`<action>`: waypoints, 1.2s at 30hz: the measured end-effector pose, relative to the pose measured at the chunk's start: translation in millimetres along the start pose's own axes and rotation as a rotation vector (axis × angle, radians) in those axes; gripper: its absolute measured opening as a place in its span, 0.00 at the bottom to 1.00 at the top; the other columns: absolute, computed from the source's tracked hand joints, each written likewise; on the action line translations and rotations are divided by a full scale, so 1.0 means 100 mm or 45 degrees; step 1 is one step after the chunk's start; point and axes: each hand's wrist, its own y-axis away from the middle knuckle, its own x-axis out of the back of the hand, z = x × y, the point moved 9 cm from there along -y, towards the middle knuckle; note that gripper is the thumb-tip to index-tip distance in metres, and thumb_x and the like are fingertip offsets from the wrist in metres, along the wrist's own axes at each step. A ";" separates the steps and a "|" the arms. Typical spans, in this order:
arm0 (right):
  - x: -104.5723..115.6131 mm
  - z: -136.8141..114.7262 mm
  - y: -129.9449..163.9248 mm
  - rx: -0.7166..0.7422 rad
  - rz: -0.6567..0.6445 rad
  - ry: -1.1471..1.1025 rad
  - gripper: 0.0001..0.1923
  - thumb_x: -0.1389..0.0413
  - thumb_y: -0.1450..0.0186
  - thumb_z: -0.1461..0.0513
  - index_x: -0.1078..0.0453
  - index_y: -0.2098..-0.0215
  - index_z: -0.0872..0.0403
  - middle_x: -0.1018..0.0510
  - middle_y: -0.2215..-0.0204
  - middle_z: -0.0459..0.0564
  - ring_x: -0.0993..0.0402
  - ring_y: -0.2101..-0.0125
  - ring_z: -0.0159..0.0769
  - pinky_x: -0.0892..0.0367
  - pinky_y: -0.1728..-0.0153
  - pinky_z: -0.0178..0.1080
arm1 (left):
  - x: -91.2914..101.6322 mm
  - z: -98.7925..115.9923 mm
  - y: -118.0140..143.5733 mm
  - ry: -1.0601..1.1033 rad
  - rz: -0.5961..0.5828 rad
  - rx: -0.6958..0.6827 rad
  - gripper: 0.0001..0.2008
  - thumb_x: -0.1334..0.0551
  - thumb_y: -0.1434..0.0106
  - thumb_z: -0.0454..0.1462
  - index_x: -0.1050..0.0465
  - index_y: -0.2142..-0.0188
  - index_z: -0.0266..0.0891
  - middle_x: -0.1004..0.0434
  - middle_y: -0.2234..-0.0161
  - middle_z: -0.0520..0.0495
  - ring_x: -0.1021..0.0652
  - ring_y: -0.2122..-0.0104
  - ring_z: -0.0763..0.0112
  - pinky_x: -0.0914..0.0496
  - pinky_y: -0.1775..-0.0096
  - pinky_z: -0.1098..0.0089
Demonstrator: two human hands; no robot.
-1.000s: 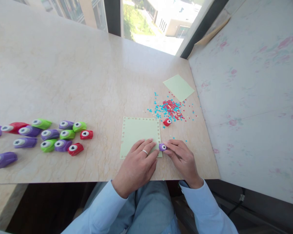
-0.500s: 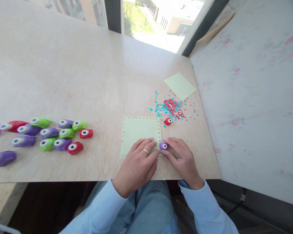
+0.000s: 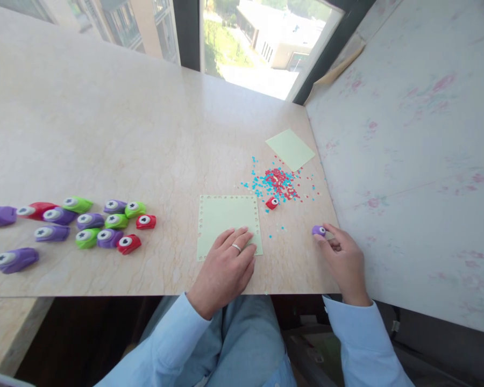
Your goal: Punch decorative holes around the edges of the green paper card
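My left hand (image 3: pixel 225 266) lies flat on the near edge of a pale green paper square (image 3: pixel 226 217) whose border is punched with small holes. My right hand (image 3: pixel 344 260) is off to the right by the table's edge, fingers closed on a small purple paper punch (image 3: pixel 318 230). A small red punch (image 3: pixel 271 202) lies just beyond the paper's far right corner.
Blue and red punched bits (image 3: pixel 278 181) are scattered behind the red punch, with a second green sheet (image 3: pixel 290 149) beyond them. Several purple, green and red punches (image 3: pixel 100 226) lie in a cluster at the left. A pale wall (image 3: pixel 407 150) borders the marble table (image 3: pixel 125 134) on the right.
My right hand has pulled the purple punch off the paper's right edge and carried it to the right side of the table. My left hand stays on the paper.
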 end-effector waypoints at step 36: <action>-0.67 -1.24 0.07 0.545 -0.604 -0.197 0.08 0.41 0.33 0.58 0.28 0.59 0.52 0.24 0.62 0.51 0.28 0.59 0.40 0.31 0.56 0.43 | 0.03 -0.17 -0.02 0.036 0.108 0.182 0.07 0.42 0.31 0.36 0.25 0.62 0.37 0.23 0.54 0.42 0.24 0.52 0.59 0.30 0.53 0.57</action>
